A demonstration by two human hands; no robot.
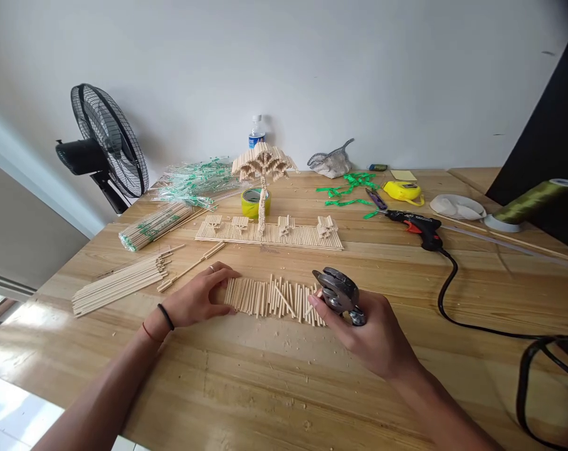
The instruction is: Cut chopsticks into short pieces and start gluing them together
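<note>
A row of short wooden sticks [251,297] lies side by side on the table between my hands, with a few loose ones slanting across its right part. My left hand [204,293] rests at the row's left end, its thumb and fingers apart and touching the near and far edges. In my right hand [371,332] is a pair of metal pruning shears [339,289], held over the row's right end. My right thumb and fingertips are close to the sticks there; whether they also hold one I cannot tell.
Behind the row stands a stick-built tree model [262,207] on a slatted base [307,238]. Long sticks [121,285] and wrapped bundles [155,225] lie left. A glue gun [418,227] with its cable, a yellow tape measure [403,191] and a thread spool [533,203] are right. A fan [108,141] stands beyond.
</note>
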